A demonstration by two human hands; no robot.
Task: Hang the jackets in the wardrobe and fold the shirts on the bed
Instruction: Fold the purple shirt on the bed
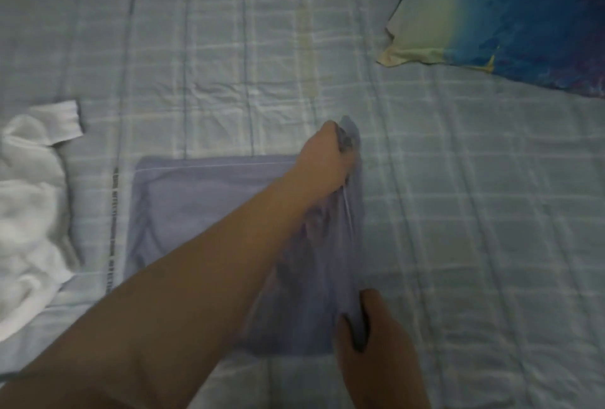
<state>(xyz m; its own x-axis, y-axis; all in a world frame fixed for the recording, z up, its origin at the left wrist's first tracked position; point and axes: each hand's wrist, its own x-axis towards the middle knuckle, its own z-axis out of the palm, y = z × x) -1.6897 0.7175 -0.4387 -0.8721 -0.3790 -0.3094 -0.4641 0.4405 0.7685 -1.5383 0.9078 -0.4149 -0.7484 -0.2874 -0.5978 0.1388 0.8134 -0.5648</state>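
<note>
A lavender shirt (196,205) lies partly folded on the pale blue checked bed sheet (474,212). My left hand (327,156) reaches across the shirt and grips its far right corner, bunching the cloth. Near the shirt's near right edge, my right hand (370,333) pinches the fabric between thumb and fingers. My left forearm hides the middle of the shirt. A crumpled white shirt (29,212) lies at the left of the bed. No jacket or wardrobe is in view.
A pillow (510,15) with a blue and yellow cover lies at the far right of the bed. Bare sheet stretches beyond the lavender shirt and to its right.
</note>
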